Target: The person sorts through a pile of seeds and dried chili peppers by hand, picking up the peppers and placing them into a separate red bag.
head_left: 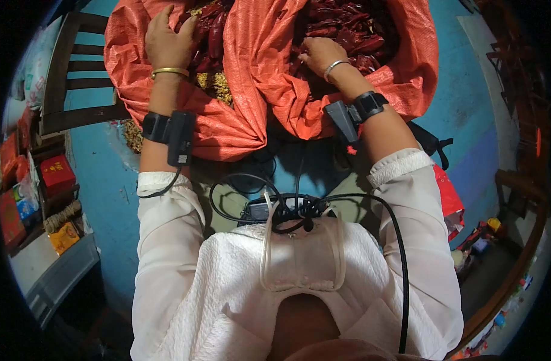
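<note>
Two orange-red woven sacks stand open side by side in front of me. In the left sack lie dark red dried chillies and a yellowish, seed-like heap. My left hand is over its left side, thumb and fingers apart, beside the chillies. The right sack is filled with more dried red chillies. My right hand reaches into it with bent fingers closed at the chillies; the fingertips are partly hidden.
A dark wooden chair stands at the left on the blue floor. Boxes and packets, among them a red box, are stacked farther left. Black cables loop across my lap, and a red bag is at the right.
</note>
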`<action>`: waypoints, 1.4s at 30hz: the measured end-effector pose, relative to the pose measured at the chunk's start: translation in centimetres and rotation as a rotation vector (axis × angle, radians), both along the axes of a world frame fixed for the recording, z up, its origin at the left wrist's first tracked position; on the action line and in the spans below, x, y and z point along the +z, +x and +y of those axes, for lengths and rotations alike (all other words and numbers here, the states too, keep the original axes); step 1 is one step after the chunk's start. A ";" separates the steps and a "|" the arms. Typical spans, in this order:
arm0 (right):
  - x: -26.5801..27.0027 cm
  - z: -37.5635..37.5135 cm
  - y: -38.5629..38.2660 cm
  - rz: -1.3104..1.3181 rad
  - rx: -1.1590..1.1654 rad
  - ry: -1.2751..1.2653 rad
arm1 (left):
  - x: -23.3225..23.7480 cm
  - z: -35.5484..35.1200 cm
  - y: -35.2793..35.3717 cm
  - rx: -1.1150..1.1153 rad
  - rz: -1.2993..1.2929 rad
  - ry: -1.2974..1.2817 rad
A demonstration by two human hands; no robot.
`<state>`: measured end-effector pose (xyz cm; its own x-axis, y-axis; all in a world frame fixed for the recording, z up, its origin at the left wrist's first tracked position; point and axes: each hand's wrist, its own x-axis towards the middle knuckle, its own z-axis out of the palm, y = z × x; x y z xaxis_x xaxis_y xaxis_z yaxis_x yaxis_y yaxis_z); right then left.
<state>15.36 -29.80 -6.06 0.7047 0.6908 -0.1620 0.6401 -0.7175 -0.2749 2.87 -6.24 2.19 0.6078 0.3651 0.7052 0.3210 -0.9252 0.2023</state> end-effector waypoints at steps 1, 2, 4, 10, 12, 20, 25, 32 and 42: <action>-0.3 0.4 -0.2 -0.019 -0.001 0.040 | 0.2 -1.0 0.1 -0.002 0.001 0.002; -0.5 0.8 -0.4 -0.040 -0.003 0.079 | 0.3 -2.2 0.3 -0.175 -0.046 -0.118; 0.0 1.4 -0.8 -0.010 -0.015 0.047 | -0.4 -4.7 0.8 -0.477 -0.087 -0.358; -1.5 1.0 -0.2 -0.373 0.238 -0.005 | -5.6 -11.8 1.0 -0.906 0.449 -0.445; -0.7 0.1 0.1 -0.394 0.138 -0.114 | -6.3 -12.5 0.7 -0.940 0.520 -0.353; 0.5 -4.1 3.4 -0.347 -0.074 -0.258 | -6.0 -12.2 1.1 -0.736 0.716 -0.370; 0.2 -5.2 3.4 -0.386 -0.030 -0.192 | -6.1 -12.4 1.6 -0.676 0.784 -0.282; 1.6 -4.4 3.3 0.011 0.033 -0.071 | -5.8 -12.4 1.8 -0.650 0.814 -0.287; -0.4 -2.9 3.6 -0.484 -0.065 0.020 | -6.2 -11.9 1.5 -0.691 0.780 -0.324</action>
<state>18.97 -32.71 -6.46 0.7376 0.6425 0.2078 0.6519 -0.7578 0.0294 4.39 -18.10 -4.01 0.9913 -0.1280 -0.0316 -0.1016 -0.8944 0.4356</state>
